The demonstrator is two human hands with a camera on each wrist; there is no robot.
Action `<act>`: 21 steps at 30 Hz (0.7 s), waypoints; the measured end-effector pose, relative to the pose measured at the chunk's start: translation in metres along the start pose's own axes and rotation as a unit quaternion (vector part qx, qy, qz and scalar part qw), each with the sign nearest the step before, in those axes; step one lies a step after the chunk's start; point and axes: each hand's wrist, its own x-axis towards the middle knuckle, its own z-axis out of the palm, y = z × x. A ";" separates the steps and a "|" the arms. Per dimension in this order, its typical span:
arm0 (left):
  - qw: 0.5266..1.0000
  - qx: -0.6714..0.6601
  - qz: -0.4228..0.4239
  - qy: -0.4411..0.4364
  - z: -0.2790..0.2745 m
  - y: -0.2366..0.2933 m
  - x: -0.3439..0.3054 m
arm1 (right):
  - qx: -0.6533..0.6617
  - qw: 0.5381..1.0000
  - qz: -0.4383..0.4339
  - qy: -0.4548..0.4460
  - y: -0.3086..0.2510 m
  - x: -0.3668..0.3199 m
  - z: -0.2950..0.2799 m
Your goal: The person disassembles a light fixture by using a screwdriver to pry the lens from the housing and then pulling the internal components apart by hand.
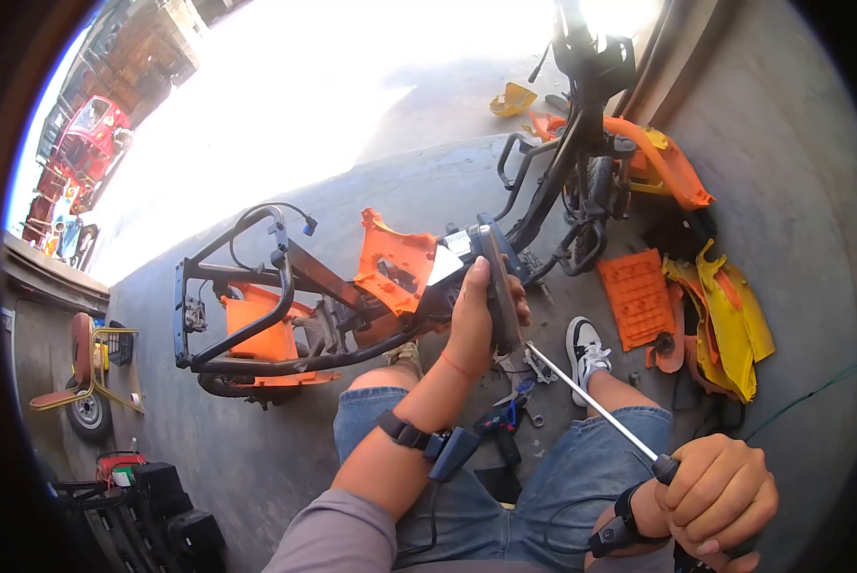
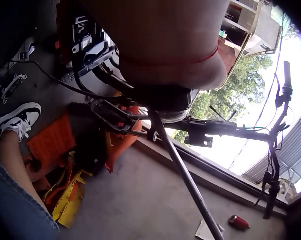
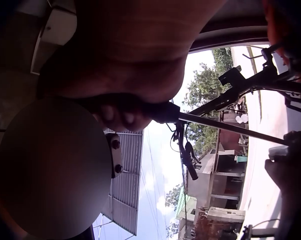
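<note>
In the head view my left hand (image 1: 469, 323) holds a dark, flat, box-like part (image 1: 501, 286) on edge, thumb on the near side and fingertips curled round the far side. A white label shows at its upper end. My right hand (image 1: 718, 492) grips the handle of a screwdriver (image 1: 595, 405) at lower right. Its long metal shaft slants up to the left, the tip right at the part's lower edge. The same shaft crosses the left wrist view (image 2: 183, 172) and the right wrist view (image 3: 230, 128). Exactly what the tip meets, I cannot tell.
A stripped scooter frame (image 1: 299, 344) with an orange panel (image 1: 390, 265) stands in front. Orange (image 1: 635, 298) and yellow body panels (image 1: 734, 320) lie at right. Tools, including a drill (image 1: 501, 420), are on the floor between my legs. Black cases (image 1: 166, 506) stand at lower left.
</note>
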 end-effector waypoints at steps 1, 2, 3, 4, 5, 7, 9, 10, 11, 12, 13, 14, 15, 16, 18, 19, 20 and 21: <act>0.999 0.040 0.011 -0.022 0.000 0.001 -0.003 | -0.032 0.995 -0.029 0.088 -0.004 -0.002 0.003; 0.996 0.080 0.021 -0.044 -0.001 0.002 -0.006 | -0.065 0.981 -0.058 0.176 -0.006 -0.004 0.003; 0.991 0.088 0.034 -0.090 -0.004 0.003 -0.009 | -0.069 0.979 -0.063 0.180 -0.005 0.000 -0.002; 0.991 0.089 0.032 -0.089 -0.006 0.002 -0.011 | -0.070 0.979 -0.062 0.182 -0.002 0.003 -0.005; 0.983 0.138 0.033 -0.113 -0.008 0.000 -0.014 | -0.069 0.977 -0.077 0.188 0.001 0.007 -0.007; 0.972 0.188 0.018 -0.136 -0.011 -0.004 -0.018 | -0.067 0.977 -0.085 0.185 0.004 0.010 -0.011; 0.973 0.180 -0.012 -0.144 -0.012 -0.006 -0.020 | -0.077 0.973 -0.081 0.203 0.009 0.012 -0.012; 0.973 0.170 -0.038 -0.152 -0.012 -0.007 -0.020 | -0.085 0.969 -0.079 0.217 0.012 0.013 -0.013; 0.973 0.170 -0.041 -0.152 -0.011 -0.008 -0.020 | -0.091 0.968 -0.073 0.220 0.014 0.013 -0.014; 0.972 0.168 -0.044 -0.155 -0.011 -0.009 -0.019 | -0.093 0.968 -0.073 0.222 0.015 0.013 -0.015; 0.972 0.166 -0.046 -0.158 -0.011 -0.009 -0.019 | -0.088 0.968 -0.072 0.226 0.016 0.014 -0.016; 0.972 0.165 -0.048 -0.157 -0.011 -0.010 -0.019 | -0.082 0.967 -0.070 0.229 0.016 0.013 -0.017; 0.974 0.159 -0.049 -0.153 -0.011 -0.010 -0.018 | -0.082 0.967 -0.069 0.231 0.014 0.013 -0.018; 0.976 0.153 -0.049 -0.149 -0.010 -0.010 -0.017 | -0.078 0.970 -0.066 0.223 0.012 0.013 -0.019; 0.976 0.150 -0.045 -0.150 -0.009 -0.009 -0.015 | -0.074 0.972 -0.062 0.215 0.011 0.013 -0.020; 0.977 0.148 -0.039 -0.151 -0.009 -0.009 -0.015 | -0.075 0.973 -0.057 0.211 0.011 0.012 -0.020; 0.977 0.148 -0.039 -0.151 -0.008 -0.008 -0.015 | -0.076 0.974 -0.051 0.207 0.011 0.012 -0.020; 0.978 0.142 -0.044 -0.144 -0.007 -0.008 -0.015 | -0.076 0.974 -0.051 0.208 0.011 0.012 -0.020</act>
